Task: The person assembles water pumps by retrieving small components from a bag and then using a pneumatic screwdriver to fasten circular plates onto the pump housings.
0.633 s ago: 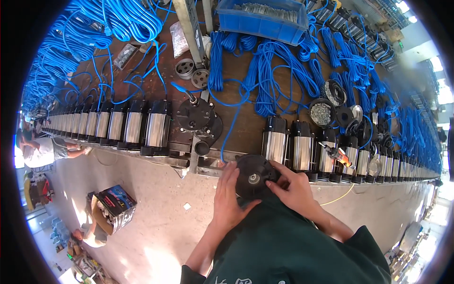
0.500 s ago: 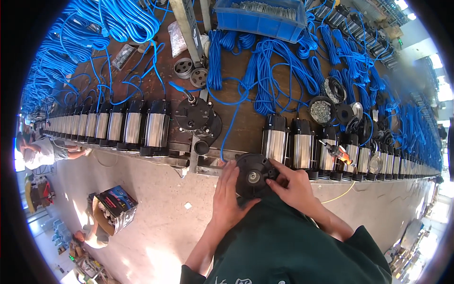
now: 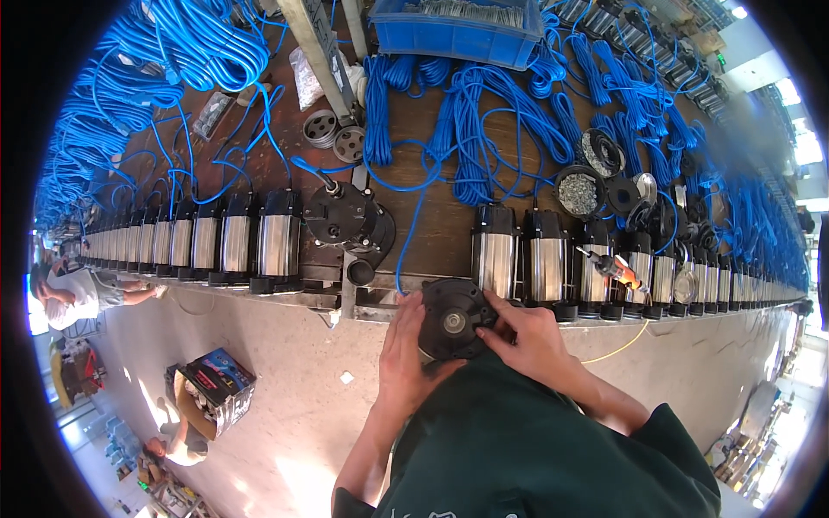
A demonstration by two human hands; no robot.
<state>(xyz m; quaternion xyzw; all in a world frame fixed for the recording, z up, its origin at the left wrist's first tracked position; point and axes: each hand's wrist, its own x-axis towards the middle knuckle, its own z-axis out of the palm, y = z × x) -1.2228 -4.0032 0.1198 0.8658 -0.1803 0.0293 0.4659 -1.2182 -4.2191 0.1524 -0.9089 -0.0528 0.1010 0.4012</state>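
Note:
At the near edge of the bench, a black round pump housing (image 3: 438, 332) faces up at me, a metal hub at its centre. My left hand (image 3: 404, 361) is closed on its left side, with the thumb at the lower rim. From the right, my right hand (image 3: 528, 335) grips the other side, thumb and fingertips on the rim. What lies under the housing is hidden. Steel-bodied pumps (image 3: 496, 263) stand just right of it, and a black pump assembly (image 3: 341, 214) with a blue cable sits to the left on the bench.
More steel pumps (image 3: 278, 233) line the bench edge on the left. An orange power screwdriver (image 3: 617, 270) rests on the right-hand row. Behind lie blue cable coils (image 3: 475, 129), a blue bin (image 3: 453, 39) and a bowl of small metal parts (image 3: 579, 193). A carton (image 3: 211, 397) stands on the floor.
The view has shifted slightly, so the bench items sit a little further left. Both hands keep their hold on the pump housing, which looks slightly turned toward me.

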